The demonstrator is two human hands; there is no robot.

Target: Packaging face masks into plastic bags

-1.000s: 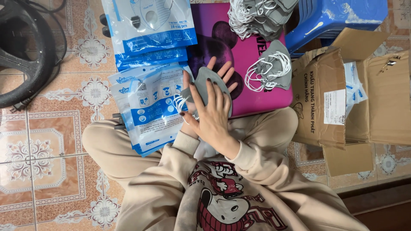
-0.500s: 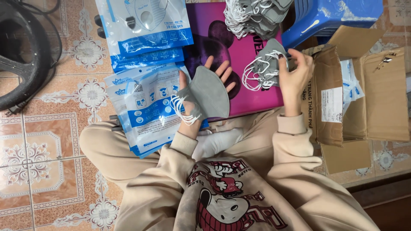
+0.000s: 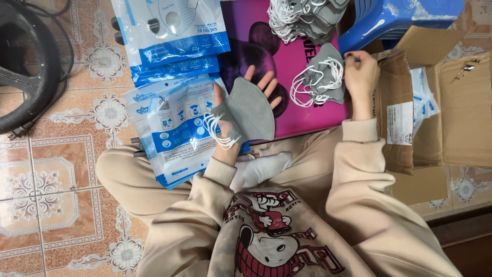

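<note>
The left hand (image 3: 245, 110) lies palm up with fingers spread, its grip loose: a folded grey face mask (image 3: 251, 115) rests flat across the palm, held more by the thumb at its lower edge than by any pinch. Its white ear loops (image 3: 218, 132) hang off beside the wrist. The right hand (image 3: 360, 77) is over at a small pile of grey masks (image 3: 320, 77), fingers curled onto the pile's right edge; whether it pinches one mask or only touches the pile cannot be told.

This looks like gathering masks one by one into the left palm. The next move calls for lifting a single mask clear of the tangled loops and laying it on the one already held, fold matching fold.

The held mask's long axis runs from the wrist up toward the fingertips, its curved folded edge toward the right and the looped end near the wrist.

Further out, both piles lie on a magenta board (image 3: 302, 110); blue-and-white printed pouches (image 3: 174, 123) lie left of the hand, an open cardboard box (image 3: 441, 102) right, a larger heap of masks (image 3: 307, 18) above.
</note>
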